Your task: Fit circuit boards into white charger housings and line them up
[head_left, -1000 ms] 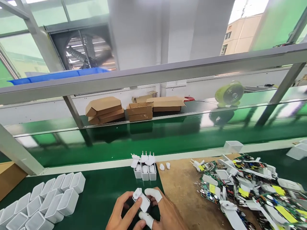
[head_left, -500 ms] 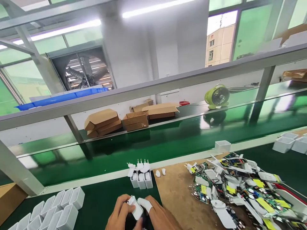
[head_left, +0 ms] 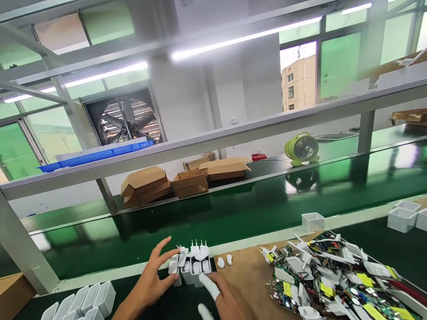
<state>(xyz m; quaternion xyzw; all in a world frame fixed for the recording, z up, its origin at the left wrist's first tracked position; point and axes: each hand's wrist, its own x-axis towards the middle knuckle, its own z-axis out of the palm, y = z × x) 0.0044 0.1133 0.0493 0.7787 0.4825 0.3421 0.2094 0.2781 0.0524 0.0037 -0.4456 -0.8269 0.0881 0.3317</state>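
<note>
My left hand [head_left: 151,275] is open, its fingers spread at the left end of a row of white plug adapters [head_left: 196,266]. Its thumb and index finger are by the leftmost white adapter case [head_left: 174,269], which stands upright. Metal pins point up from the white plug parts [head_left: 199,250] on top of the row. My right hand [head_left: 227,295], with white finger covers, is open at the front right of the row. Its covered index fingertip is at the front of a case; whether it touches cannot be seen.
On the right, a brown board [head_left: 248,271] bears a heap of circuit boards with white parts [head_left: 327,275]. Two small white pieces [head_left: 225,261] lie near the row. White empty cases [head_left: 86,302] stand at lower left. Beyond runs a green belt [head_left: 233,213], with a green fan [head_left: 302,149] behind.
The white adapter that both hands held close to me now stands at the row's left end. My hands have moved forward and apart, fingers opened. The camera view has tilted up slightly.
</note>
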